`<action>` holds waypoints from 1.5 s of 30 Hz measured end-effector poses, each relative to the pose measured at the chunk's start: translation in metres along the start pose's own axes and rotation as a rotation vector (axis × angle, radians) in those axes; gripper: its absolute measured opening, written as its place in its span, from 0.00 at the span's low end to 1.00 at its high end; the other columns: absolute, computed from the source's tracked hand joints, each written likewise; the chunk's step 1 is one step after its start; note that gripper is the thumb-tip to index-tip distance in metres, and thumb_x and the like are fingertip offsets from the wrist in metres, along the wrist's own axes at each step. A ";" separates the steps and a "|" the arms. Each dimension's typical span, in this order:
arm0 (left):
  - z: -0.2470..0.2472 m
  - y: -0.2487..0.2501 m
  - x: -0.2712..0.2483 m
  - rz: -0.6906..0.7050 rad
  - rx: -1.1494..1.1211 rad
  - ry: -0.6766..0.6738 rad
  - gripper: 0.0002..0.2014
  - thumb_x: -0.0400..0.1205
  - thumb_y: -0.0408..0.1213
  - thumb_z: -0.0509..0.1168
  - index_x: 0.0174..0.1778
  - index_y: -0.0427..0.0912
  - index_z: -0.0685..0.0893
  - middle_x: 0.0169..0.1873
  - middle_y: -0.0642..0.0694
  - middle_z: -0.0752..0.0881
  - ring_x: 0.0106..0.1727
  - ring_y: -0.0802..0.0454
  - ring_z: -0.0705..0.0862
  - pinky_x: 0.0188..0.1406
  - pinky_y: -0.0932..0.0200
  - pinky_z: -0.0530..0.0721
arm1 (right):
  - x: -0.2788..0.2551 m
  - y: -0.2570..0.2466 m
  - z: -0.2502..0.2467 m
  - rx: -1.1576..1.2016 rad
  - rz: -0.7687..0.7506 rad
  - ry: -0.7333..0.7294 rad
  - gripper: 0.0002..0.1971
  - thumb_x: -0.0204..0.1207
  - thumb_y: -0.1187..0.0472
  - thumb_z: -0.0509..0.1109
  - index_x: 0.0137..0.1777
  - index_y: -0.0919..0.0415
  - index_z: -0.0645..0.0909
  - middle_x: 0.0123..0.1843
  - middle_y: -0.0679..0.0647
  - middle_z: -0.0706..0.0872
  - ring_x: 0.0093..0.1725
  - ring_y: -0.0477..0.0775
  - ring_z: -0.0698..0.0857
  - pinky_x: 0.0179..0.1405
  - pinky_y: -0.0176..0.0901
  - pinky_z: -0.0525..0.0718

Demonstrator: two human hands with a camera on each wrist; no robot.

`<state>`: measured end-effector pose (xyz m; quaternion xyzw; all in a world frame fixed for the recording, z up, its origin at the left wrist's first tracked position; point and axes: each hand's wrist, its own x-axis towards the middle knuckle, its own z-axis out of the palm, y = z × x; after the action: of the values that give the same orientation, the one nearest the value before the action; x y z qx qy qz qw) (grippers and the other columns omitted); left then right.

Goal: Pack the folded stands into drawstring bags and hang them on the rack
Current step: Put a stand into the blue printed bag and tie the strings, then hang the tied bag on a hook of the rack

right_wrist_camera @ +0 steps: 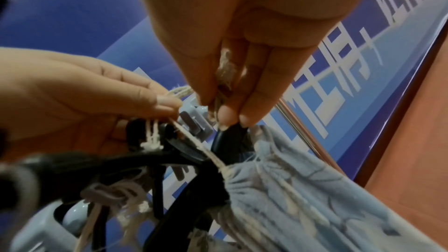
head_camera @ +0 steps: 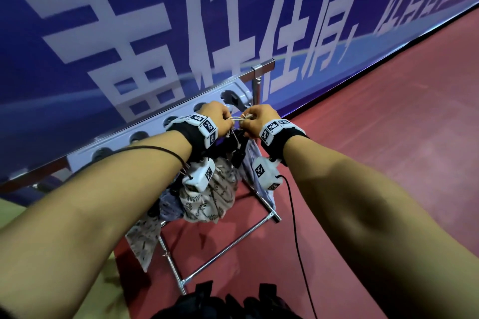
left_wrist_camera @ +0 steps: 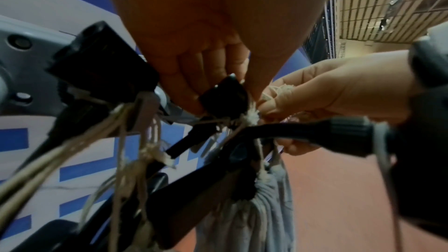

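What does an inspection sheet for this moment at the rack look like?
Surface: red floor, no table in view.
Job's things: grey-blue bag hangs with its neck gathered, black stand poking out; patterned bag already hangs on the rack.
Clutter: dark bag on the floor near the person.
Grip: left hand and right hand both pinch the cord near a hook.
Cables: black cable trails from the right wrist.
Surroundings: blue banner behind the rack.

Both forearms were bare. Black wristbands (head_camera: 193, 137) carried white marker-printed blocks (head_camera: 204, 124). A black cable (head_camera: 295, 228) trailed from the right band's underside.
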<state>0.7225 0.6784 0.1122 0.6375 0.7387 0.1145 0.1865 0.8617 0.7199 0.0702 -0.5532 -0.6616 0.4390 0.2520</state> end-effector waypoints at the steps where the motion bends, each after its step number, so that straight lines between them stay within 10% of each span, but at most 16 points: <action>1: 0.000 0.001 0.001 -0.023 0.011 0.017 0.10 0.77 0.38 0.69 0.35 0.34 0.88 0.31 0.38 0.85 0.33 0.44 0.79 0.34 0.53 0.82 | 0.002 0.000 0.001 -0.023 -0.012 0.001 0.07 0.76 0.67 0.73 0.39 0.55 0.84 0.33 0.54 0.88 0.31 0.54 0.89 0.40 0.49 0.91; 7: -0.009 0.007 0.000 -0.055 0.106 0.001 0.07 0.77 0.31 0.65 0.42 0.35 0.88 0.31 0.32 0.79 0.50 0.29 0.84 0.39 0.47 0.83 | 0.008 -0.005 0.010 -0.166 -0.058 -0.020 0.08 0.76 0.64 0.73 0.53 0.57 0.88 0.45 0.56 0.90 0.43 0.55 0.88 0.48 0.43 0.86; 15: 0.000 0.007 0.004 -0.084 0.201 0.003 0.07 0.80 0.36 0.65 0.49 0.53 0.83 0.33 0.45 0.79 0.40 0.40 0.80 0.42 0.49 0.84 | 0.010 0.011 0.020 -0.140 -0.028 -0.033 0.04 0.74 0.63 0.75 0.45 0.54 0.83 0.40 0.54 0.86 0.45 0.54 0.87 0.49 0.41 0.83; 26: 0.017 -0.004 0.006 -0.047 0.276 0.039 0.20 0.76 0.47 0.68 0.65 0.61 0.77 0.49 0.42 0.86 0.51 0.36 0.84 0.43 0.49 0.82 | 0.006 0.013 0.030 -0.049 0.033 -0.006 0.12 0.78 0.66 0.67 0.57 0.56 0.88 0.46 0.53 0.88 0.47 0.53 0.87 0.54 0.42 0.84; 30: 0.015 0.000 0.000 -0.072 0.260 0.081 0.26 0.74 0.52 0.70 0.66 0.47 0.77 0.57 0.37 0.81 0.64 0.32 0.76 0.55 0.43 0.81 | -0.005 0.012 0.021 0.001 0.057 0.113 0.17 0.75 0.69 0.62 0.56 0.53 0.87 0.42 0.52 0.87 0.37 0.50 0.86 0.43 0.38 0.83; 42: -0.047 -0.013 -0.057 -0.077 0.028 0.249 0.12 0.71 0.52 0.64 0.36 0.46 0.79 0.40 0.42 0.86 0.43 0.37 0.85 0.44 0.51 0.85 | -0.053 -0.058 0.009 0.030 -0.029 0.247 0.09 0.76 0.59 0.65 0.55 0.53 0.77 0.47 0.52 0.83 0.45 0.58 0.83 0.44 0.42 0.76; 45: -0.079 -0.050 -0.088 -0.118 0.008 0.386 0.13 0.77 0.53 0.63 0.42 0.46 0.79 0.45 0.39 0.87 0.48 0.36 0.84 0.46 0.51 0.82 | -0.068 -0.097 0.039 0.032 -0.099 0.224 0.08 0.75 0.61 0.66 0.53 0.52 0.77 0.48 0.55 0.86 0.47 0.57 0.84 0.49 0.41 0.80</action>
<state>0.6547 0.5893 0.1743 0.5601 0.7973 0.2205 0.0453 0.7976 0.6433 0.1445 -0.5612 -0.6488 0.3720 0.3546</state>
